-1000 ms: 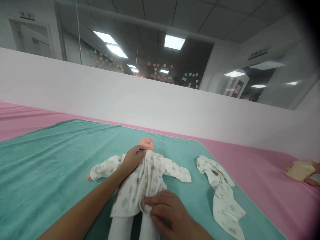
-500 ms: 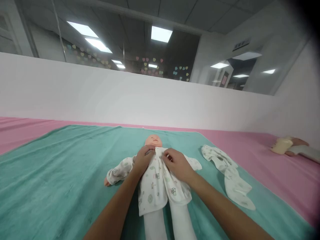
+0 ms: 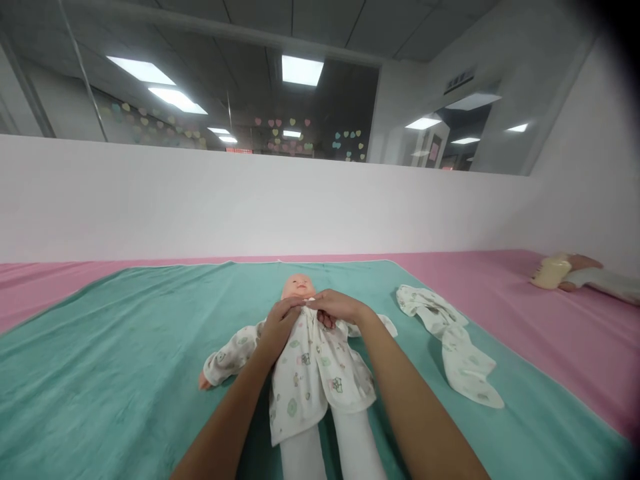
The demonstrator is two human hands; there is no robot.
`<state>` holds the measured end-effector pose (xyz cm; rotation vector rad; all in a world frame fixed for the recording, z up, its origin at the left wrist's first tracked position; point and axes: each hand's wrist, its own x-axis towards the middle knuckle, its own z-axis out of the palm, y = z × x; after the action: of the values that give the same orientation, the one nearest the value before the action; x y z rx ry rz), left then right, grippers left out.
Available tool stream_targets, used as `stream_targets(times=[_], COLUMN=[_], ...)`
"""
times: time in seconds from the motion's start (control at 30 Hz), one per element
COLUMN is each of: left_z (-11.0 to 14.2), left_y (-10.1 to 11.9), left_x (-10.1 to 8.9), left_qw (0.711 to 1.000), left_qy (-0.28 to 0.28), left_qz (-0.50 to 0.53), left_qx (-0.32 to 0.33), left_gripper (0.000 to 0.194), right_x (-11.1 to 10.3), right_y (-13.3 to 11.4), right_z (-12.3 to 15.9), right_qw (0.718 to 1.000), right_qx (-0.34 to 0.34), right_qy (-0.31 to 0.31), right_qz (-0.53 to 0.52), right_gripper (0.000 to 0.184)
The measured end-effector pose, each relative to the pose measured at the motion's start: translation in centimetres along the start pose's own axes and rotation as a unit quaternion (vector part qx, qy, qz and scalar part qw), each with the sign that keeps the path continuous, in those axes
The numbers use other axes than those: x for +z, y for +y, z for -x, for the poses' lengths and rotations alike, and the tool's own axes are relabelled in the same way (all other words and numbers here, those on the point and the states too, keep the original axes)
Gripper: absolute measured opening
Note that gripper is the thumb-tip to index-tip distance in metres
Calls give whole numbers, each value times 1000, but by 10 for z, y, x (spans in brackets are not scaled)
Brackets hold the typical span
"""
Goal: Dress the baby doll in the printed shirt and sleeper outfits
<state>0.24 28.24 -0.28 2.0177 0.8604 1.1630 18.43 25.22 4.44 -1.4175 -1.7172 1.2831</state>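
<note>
A baby doll (image 3: 299,285) lies on its back, its head away from me. It wears a white baby jacket (image 3: 296,390) with small printed figures, and its legs are in white. My left hand (image 3: 283,322) is at the collar on the left, its fingers closed on the cloth under the chin. My right hand (image 3: 343,308) reaches over the collar from the right, fingertips closed on the edge beside the left fingers. The two front panels meet at the top and part toward the hem. The fingers hide the fastening, if there is one.
The doll lies on a green blanket (image 3: 150,333) spread over a pink sheet (image 3: 540,327). To the right is a crumpled white printed garment (image 3: 455,343). A pale yellow object (image 3: 551,272) and part of another doll (image 3: 600,280) lie far right. A white wall (image 3: 225,207) runs behind.
My right hand has moved up and left from the right front panel to the collar, meeting my left hand. The panels have come closer together at the neck. The view has shifted slightly.
</note>
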Motion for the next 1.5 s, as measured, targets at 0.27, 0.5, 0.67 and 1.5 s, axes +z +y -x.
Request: stream_targets(times=[0.27,0.5,0.67,1.5], left_z=[1,4,6,10], left_y=[8,18,26,28], left_x=[2,2,4,8], left_qw=[999,996,996,993], left_qy=[-24,-40,-36,43], left_qz=[-26,-43,-15,-30], left_qx=[-15,-60,-78,-102], left_gripper=[31,42,37,32], right_x=[1,4,3,20], right_y=[25,30,31,14], right_z=[-10,-12,-8,-25], right_qw=[987,984,986,946], right_qx=[-19,-37,-46,-107], right_qy=[18,48,72,275], right_qz=[-162,-166,-145,136], right_gripper=[39,36,35,23])
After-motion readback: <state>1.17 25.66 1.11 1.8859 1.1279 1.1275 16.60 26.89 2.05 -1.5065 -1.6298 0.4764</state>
